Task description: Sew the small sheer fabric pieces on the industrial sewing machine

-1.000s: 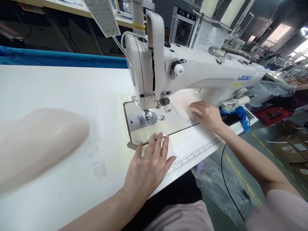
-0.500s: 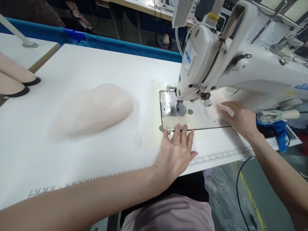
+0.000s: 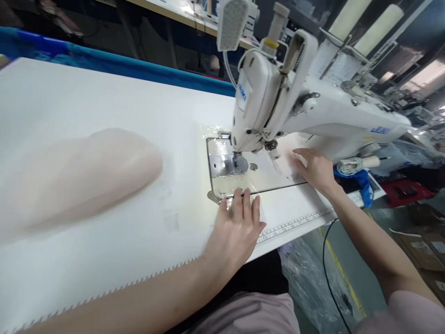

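A white sewing machine (image 3: 313, 111) stands on a white table (image 3: 104, 102). My left hand (image 3: 236, 232) lies flat, fingers apart, on the table just in front of the metal needle plate (image 3: 225, 164). My right hand (image 3: 314, 167) rests palm down on a pale piece of fabric (image 3: 288, 167) under the machine's arm, to the right of the needle. A heap of pale pink fabric (image 3: 79, 178) lies on the table to the left, apart from both hands.
A ruler scale (image 3: 295, 222) runs along the table's front edge. A blue band (image 3: 104, 60) borders the far edge. A thread cone on blue cloth (image 3: 358, 164) sits right of the machine. A black cable (image 3: 327, 260) hangs down; boxes (image 3: 427, 232) stand on the floor.
The view has swung back to the right, so the pink heap sits further left in frame. Both hands stay on the table and fabric near the needle plate.
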Demonstrator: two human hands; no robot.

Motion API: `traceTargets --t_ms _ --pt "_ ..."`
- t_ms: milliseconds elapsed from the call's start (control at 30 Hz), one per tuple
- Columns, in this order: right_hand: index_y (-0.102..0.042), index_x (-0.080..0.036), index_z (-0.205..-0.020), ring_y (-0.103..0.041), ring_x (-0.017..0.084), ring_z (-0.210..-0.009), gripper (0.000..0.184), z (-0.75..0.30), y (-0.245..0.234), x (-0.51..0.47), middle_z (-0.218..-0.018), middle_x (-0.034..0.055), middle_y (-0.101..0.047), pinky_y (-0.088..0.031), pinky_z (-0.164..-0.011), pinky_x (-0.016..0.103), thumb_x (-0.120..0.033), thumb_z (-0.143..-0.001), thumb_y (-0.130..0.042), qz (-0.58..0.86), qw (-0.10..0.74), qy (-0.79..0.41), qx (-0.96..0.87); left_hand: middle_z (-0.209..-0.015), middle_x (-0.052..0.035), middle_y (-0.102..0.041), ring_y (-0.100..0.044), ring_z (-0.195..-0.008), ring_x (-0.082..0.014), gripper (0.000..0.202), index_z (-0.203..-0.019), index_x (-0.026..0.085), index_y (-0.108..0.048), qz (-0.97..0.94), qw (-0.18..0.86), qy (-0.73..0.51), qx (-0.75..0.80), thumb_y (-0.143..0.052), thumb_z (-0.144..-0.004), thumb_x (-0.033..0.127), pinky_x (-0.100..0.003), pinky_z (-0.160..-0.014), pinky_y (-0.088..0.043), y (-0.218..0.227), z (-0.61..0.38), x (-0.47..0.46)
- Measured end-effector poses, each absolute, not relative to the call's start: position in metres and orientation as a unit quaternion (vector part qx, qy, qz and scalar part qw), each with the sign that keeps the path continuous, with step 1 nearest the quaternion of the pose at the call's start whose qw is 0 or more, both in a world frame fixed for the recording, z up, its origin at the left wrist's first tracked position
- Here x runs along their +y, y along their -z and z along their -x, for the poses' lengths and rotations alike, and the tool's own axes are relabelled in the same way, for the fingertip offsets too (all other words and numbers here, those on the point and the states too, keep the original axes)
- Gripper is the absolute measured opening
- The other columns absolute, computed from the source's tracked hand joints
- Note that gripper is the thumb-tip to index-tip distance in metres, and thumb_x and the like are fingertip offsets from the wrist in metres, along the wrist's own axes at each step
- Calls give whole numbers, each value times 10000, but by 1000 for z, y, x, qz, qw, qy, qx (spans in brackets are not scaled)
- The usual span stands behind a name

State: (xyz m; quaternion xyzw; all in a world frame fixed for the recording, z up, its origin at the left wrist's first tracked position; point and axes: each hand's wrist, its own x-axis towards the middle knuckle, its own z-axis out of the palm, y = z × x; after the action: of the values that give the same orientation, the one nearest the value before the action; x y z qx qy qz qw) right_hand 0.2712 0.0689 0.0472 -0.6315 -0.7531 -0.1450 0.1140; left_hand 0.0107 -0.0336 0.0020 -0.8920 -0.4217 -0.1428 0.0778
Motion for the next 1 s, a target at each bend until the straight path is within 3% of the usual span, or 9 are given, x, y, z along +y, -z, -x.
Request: traceTargets --t_ms 100,300,433,600,667,733,833,933,1000 --pt "-671 -201 -1153 -632 299 -1067 352 -269 -52 70 -1165 95 -696 -518 -723 388 -227 -906 -422 651 114 147 -736 -1286 -320 -540 -547 -1185 -467 418 -1286 -11 -569 896 128 162 -393 -481 -954 226 -592 -819 -567 1 -11 -32" --pt "-675 -224 -1115 -648 270 -932 310 -264 -48 79 -1028 77 -723 -471 -661 336 -229 -850 -514 659 134 124 -730 -1224 -314 -591 -612 -1125 -419 386 -1235 -26 -604 899 200 182 -345 -445 -965 200 -516 -792 -602 4 -9 -31" --pt "-668 -213 -1072 -647 216 -835 326 -266 -52 89 -1007 75 -707 -457 -678 312 -169 -870 -416 662 191 93 -719 -1192 -308 -619 -634 -1095 -411 384 -1214 -35 -615 894 225 194 -335 -461 -960 209 -492 -763 -615 3 -8 -30" --pt "-687 -179 -955 -647 145 -805 374 -263 -69 76 -958 59 -693 -503 -728 273 -88 -845 -341 590 241 -30 -770 -1255 -226 -621 -640 -1117 -354 386 -1287 28 -565 901 220 228 -297 -498 -951 207 -482 -864 -591 -1 -3 -22" --pt "-684 -167 -977 -637 147 -853 366 -252 -72 58 -959 70 -679 -510 -765 288 -66 -848 -356 489 285 -101 -818 -1307 -189 -599 -627 -1151 -321 466 -1354 53 -490 904 175 264 -289 -527 -948 277 -467 -919 -571 -3 -2 -16" --pt "-666 -157 -1047 -619 149 -931 374 -234 -69 35 -998 86 -666 -504 -783 288 -47 -880 -350 382 289 -84 -874 -1332 -190 -584 -620 -1163 -316 676 -1409 55 -393 899 81 295 -315 -587 -897 452 -459 -936 -562 -5 -2 -12" --pt "-671 -157 -904 -574 155 -805 261 -202 -60 5 -878 69 -667 -465 -698 284 -110 -934 -416 285 270 121 -912 -1365 -209 -553 -603 -1178 -347 983 -1440 77 -297 867 -85 308 -382 -681 -728 636 -477 -908 -571 -12 -6 -10" --pt "-582 -188 -631 -492 125 -646 311 -179 -59 -7 -702 8 -613 -365 -588 282 -216 -931 -506 248 311 208 -893 -1312 -146 -607 -650 -1112 -284 645 -1349 160 -418 817 -235 316 -421 -612 -825 483 -411 -837 -600 -22 -5 -9" --pt "-513 -188 -559 -440 103 -573 399 -177 -66 -8 -609 -17 -536 -297 -536 280 -317 -936 -531 311 344 130 -876 -1189 -83 -680 -689 -1015 -222 364 -1205 206 -544 776 -332 329 -424 -534 -882 374 -357 -821 -600 -31 3 -5"
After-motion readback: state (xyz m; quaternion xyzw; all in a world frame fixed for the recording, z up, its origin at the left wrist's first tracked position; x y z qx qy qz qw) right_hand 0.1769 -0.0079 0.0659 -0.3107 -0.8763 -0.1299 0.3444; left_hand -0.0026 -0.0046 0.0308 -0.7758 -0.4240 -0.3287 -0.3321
